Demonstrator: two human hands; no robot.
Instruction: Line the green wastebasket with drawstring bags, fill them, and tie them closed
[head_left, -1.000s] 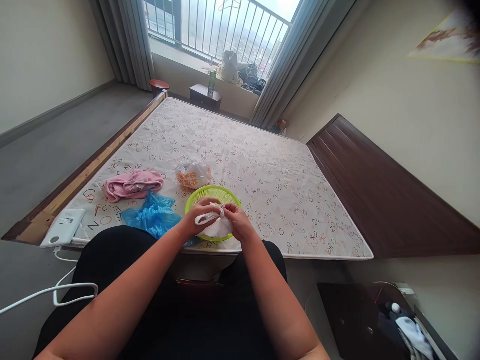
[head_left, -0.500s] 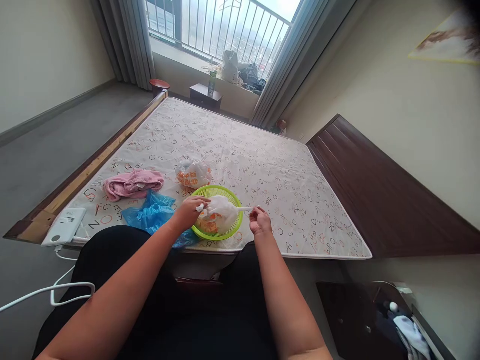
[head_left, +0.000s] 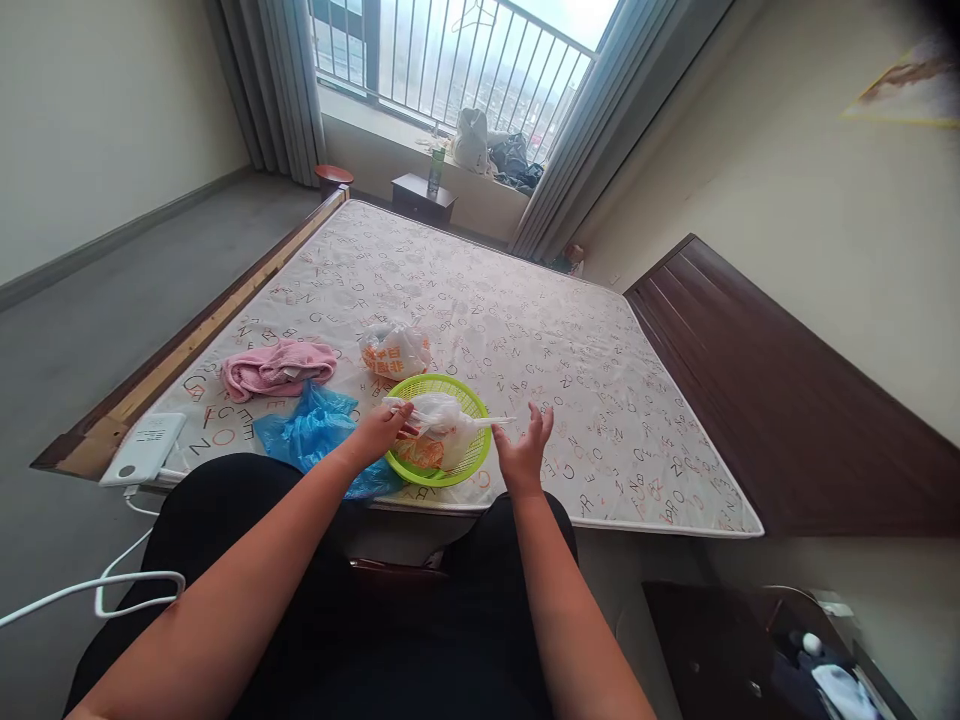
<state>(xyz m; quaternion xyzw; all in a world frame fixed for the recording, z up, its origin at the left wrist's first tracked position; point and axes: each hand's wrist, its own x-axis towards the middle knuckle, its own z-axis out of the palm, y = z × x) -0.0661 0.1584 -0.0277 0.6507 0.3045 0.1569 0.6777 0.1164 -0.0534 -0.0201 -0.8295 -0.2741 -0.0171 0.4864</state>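
Observation:
A knotted white plastic bag (head_left: 444, 412) with orange patches low on it sits in a lime-green plastic basket (head_left: 437, 382) on the mattress. At the basket's left rim, my left hand (head_left: 388, 428) touches the bag beside its left tail; the fingers look loosely apart. My right hand (head_left: 523, 452) is open just right of the basket, thumb and fingers spread, with the bag's twisted right tail stretching toward the thumb. Left of the basket lies a crumpled blue plastic bag (head_left: 309, 428). Behind it stands another white plastic bag (head_left: 396, 350) with orange printing.
A pink cloth (head_left: 279, 368) lies at the left on the letter-patterned mattress (head_left: 525, 340). A white box-like device (head_left: 144, 448) with a white cable (head_left: 112, 580) is at the near left corner. The dark headboard (head_left: 780, 410) rises at the right.
My right hand has let go of the bag's right tail and opened, turning upward. My left fingers have loosened at the left tail. The view has shifted slightly.

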